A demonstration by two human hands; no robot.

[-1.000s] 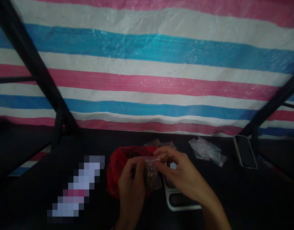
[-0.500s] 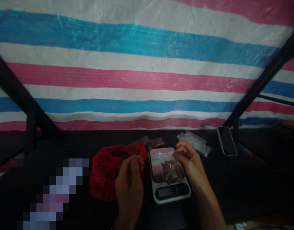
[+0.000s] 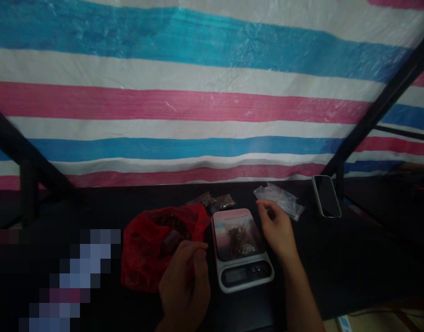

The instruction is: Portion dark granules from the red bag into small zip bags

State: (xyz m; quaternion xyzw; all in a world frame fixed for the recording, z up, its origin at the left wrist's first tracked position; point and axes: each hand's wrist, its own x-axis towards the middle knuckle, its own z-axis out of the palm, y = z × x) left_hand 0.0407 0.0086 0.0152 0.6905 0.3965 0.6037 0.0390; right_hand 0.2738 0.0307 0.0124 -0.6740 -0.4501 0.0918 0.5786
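Note:
A small clear plastic bag (image 3: 242, 239) with dried brown bits in it lies on the plate of a white digital kitchen scale (image 3: 232, 287). Just right of the scale is my right hand (image 3: 278, 227), loosely curved and open, clear of the bag. To the left, a red plastic bag (image 3: 139, 258) gapes at the top and shows dark brown contents (image 3: 177, 222). A dark purplish object (image 3: 171, 240) rests in its mouth. My left hand (image 3: 186, 281) is at the near right side of the red bag, thumb and fingers pressed together; whatever they hold is hidden.
Behind the scale lie small filled clear bags (image 3: 223, 201). Flat clear bags (image 3: 280, 199) and a phone (image 3: 326, 196) are at the back right of the black table (image 3: 357, 263). A striped tarp (image 3: 198, 106) hangs behind, between dark slanted bars (image 3: 378, 108).
My right hand has let go of the small clear bag, leaving it on the scale, and moved slightly right. My left hand has drawn back toward me from the red bag. The view has shifted slightly.

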